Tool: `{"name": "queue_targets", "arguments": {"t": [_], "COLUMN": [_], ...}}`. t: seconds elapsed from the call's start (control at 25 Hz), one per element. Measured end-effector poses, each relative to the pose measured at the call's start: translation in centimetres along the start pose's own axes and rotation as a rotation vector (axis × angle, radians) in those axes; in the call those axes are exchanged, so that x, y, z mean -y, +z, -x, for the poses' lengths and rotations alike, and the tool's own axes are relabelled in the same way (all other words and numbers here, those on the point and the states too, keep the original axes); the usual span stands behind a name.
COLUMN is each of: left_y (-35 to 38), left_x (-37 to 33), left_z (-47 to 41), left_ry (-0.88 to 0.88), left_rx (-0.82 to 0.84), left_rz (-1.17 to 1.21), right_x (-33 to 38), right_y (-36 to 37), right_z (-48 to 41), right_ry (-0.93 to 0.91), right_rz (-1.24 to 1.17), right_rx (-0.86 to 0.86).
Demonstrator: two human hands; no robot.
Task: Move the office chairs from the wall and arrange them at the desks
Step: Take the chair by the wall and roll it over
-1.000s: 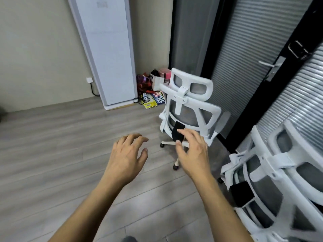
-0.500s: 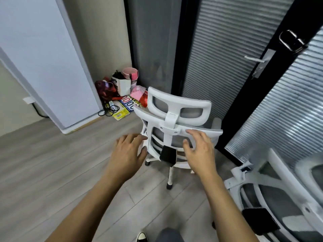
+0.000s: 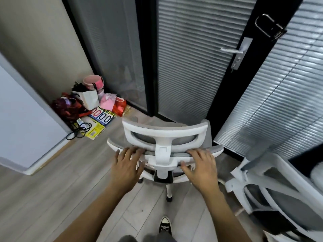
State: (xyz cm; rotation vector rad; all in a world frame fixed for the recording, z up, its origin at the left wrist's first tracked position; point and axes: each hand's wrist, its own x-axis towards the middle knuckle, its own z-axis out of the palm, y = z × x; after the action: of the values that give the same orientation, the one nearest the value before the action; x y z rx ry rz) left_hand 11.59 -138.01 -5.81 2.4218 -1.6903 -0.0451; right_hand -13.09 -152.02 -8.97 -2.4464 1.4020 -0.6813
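Observation:
A white office chair (image 3: 164, 131) with grey mesh stands with its back to me, in front of the glass wall with blinds. My left hand (image 3: 125, 166) lies over the left part of the backrest's top rim, fingers over the edge and thumb underneath. On the right part of the same rim, my right hand (image 3: 202, 168) wraps around it the same way. The headrest rises between my hands. A second white office chair (image 3: 272, 186) stands close at the right, partly cut off by the frame edge.
A pile of bags, a pink cup, cards and a black cable (image 3: 87, 109) sits in the corner to the left. A large white panel (image 3: 21, 119) leans at the far left. A black door with a metal handle (image 3: 230, 50) is beyond the chair. My shoe (image 3: 165, 226) is just behind the chair's base.
I have stepped up to the chair. Both hands went from hovering open in the air to resting on the backrest's top rim, one on each side of the headrest.

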Motion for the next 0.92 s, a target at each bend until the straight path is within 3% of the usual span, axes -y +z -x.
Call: {"name": "queue_targets", "arguments": {"t": [0.16, 0.36, 0.64, 0.92], "left_y": [2.1, 3.1, 0.7, -0.3], "left_x": [2.6, 6.7, 13.3, 10.8], "left_z": [-1.3, -1.5, 2.3, 11.8], "left_ry": [0.085, 0.222, 0.522, 0.716], "left_rx": [-0.036, -0.033, 0.045, 0.139], "left_rz": [0.061, 0.047, 0.075, 0.233], "right_x": [-1.4, 2.8, 13.3, 18.3], "right_y": [-0.5, 0.3, 2.9, -0.7], "right_z": [0.3, 4.5, 17.3, 31.2], "right_ry": [0.128, 0.244, 0.499, 0.735], "right_rz": [0.056, 0.121, 0.160, 0.234], "right_rx": [-0.013, -0.054, -0.212, -0.275]}}
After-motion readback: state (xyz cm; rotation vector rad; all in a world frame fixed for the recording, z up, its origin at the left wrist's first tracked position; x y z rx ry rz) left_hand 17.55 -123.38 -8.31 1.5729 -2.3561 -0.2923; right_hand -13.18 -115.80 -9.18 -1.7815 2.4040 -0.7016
